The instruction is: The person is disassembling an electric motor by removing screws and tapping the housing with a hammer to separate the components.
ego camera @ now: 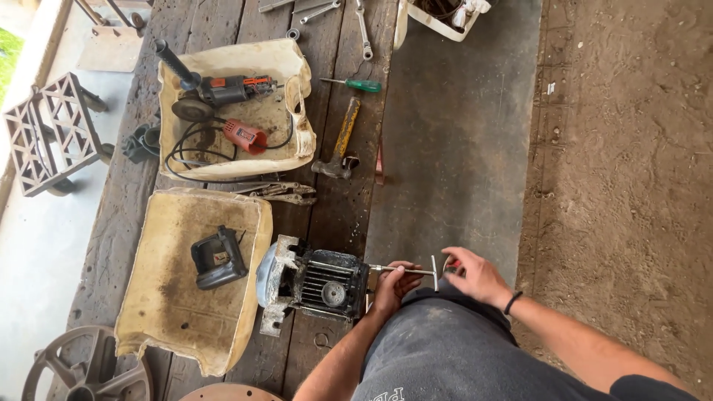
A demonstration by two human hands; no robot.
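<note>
Engine block [319, 282] sits at the worktop's near edge; my left hand [392, 286] clenches the T-wrench [416, 271], right hand [479, 276] grasping its handle, bolt not yet out.

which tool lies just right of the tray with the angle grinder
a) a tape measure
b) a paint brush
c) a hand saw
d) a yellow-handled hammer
d: a hammer with a yellow handle and dark metal head lies on the wooden planks just right of the cream tray that holds the angle grinder, below a green-handled screwdriver.
</note>
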